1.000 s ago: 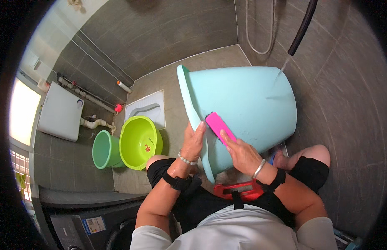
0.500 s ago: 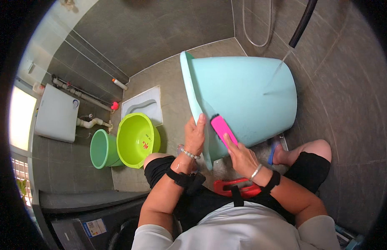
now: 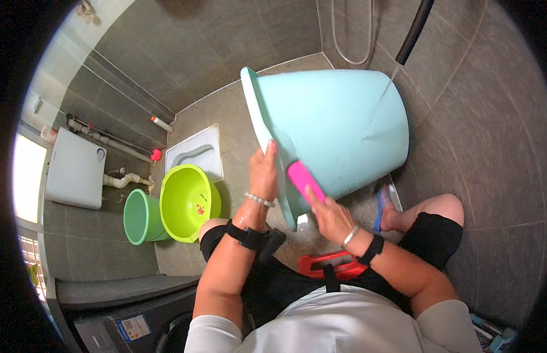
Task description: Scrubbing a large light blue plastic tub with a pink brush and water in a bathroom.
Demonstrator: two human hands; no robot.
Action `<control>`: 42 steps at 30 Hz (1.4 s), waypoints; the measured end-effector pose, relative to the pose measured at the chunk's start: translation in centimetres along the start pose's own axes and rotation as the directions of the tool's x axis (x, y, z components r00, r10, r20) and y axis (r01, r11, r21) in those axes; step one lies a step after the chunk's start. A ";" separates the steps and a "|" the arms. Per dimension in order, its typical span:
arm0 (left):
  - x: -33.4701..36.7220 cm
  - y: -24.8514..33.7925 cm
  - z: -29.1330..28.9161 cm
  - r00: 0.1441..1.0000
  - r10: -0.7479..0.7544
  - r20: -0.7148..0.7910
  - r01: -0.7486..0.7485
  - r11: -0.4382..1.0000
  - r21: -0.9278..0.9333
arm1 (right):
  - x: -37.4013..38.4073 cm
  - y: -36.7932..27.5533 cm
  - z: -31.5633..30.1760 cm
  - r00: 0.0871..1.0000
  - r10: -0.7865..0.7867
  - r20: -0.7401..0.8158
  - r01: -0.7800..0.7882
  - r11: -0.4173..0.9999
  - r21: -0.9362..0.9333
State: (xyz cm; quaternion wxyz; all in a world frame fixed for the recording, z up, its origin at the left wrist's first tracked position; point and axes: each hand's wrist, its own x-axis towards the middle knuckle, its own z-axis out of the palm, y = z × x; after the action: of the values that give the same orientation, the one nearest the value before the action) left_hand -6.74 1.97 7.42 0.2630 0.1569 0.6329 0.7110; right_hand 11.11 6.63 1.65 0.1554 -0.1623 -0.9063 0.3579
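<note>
A large pale-blue plastic tub [image 3: 338, 129] lies on its side in front of me, its wide rim toward the left. My left hand [image 3: 263, 173] is closed on that rim, thumb on the outer side; the fingers behind it are partly hidden. A pink brush [image 3: 306, 181] rests against the tub's outer wall near the rim. Its handle is in my closed right hand [image 3: 333, 219], and its bristles are hidden under the pink back. Water runs from a black hose [image 3: 413, 35] at the upper right onto the tub's side.
A lime-green basin [image 3: 194, 197] and a green bucket [image 3: 143, 215] stand on the left, near a white squat toilet [image 3: 194, 152]. Between my legs is a red plastic stool [image 3: 332, 265]. A white cistern [image 3: 78, 167] and pipes line the left wall. Tiled walls stand behind and to the right.
The whole view has shifted slightly, so the tub appears farther left. My left hand sits a little farther up the rim. The brush has moved slightly along the tub wall, and its bristles no longer show.
</note>
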 end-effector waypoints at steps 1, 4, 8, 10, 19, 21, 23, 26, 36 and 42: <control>0.6 -0.2 -0.5 0.999 -0.033 0.001 0.033 0.999 0.025 | -1.3 0.1 0.5 1.000 0.005 0.001 -0.005 1.000 0.006; 0.3 0.9 0.2 0.999 -0.047 0.021 0.046 0.998 0.048 | -2.5 0.1 0.6 0.973 0.062 0.224 -0.018 0.981 -0.195; -0.1 -0.9 -1.0 0.996 0.041 0.084 -0.050 0.993 0.111 | 1.6 1.5 -1.5 0.998 0.060 -0.034 -0.066 0.974 -0.217; -1.2 -2.7 -2.5 0.996 0.020 0.091 -0.033 0.988 0.151 | 4.3 2.3 -3.3 0.985 0.056 -0.160 -0.086 0.978 -0.188; -4.1 -5.4 -1.8 0.996 -0.045 0.075 0.027 0.972 0.233 | 4.8 -0.6 -0.7 0.995 -0.037 -0.097 0.024 0.991 -0.133; -3.9 -4.0 -1.5 0.994 -0.083 0.068 0.061 0.957 0.284 | 5.1 1.7 -1.9 0.981 0.031 -0.191 -0.072 0.974 -0.214; -3.3 -3.9 -2.0 0.997 -0.067 0.046 0.052 0.960 0.274 | 6.0 5.4 -4.7 0.942 0.138 -0.307 -0.220 0.942 -0.252; -2.7 -3.8 -1.3 0.997 -0.063 0.052 0.043 0.949 0.313 | 6.2 11.1 -9.3 0.825 0.440 -0.355 -0.542 0.794 -0.276; -2.5 -1.6 1.7 0.997 -0.075 -0.012 0.075 0.957 0.280 | 3.3 1.5 -2.5 0.987 0.107 -0.119 -0.129 0.972 -0.194; -0.9 -1.0 5.0 0.996 -0.012 -0.086 0.043 0.929 0.367 | 4.1 6.6 -8.7 0.920 0.325 -0.218 -0.364 0.916 -0.167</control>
State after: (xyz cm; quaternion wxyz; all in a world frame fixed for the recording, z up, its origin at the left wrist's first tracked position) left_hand -3.09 5.60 7.29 0.2126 0.1654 0.7674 0.5819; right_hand 12.12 18.03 3.78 0.1559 -0.3677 -0.8767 0.2680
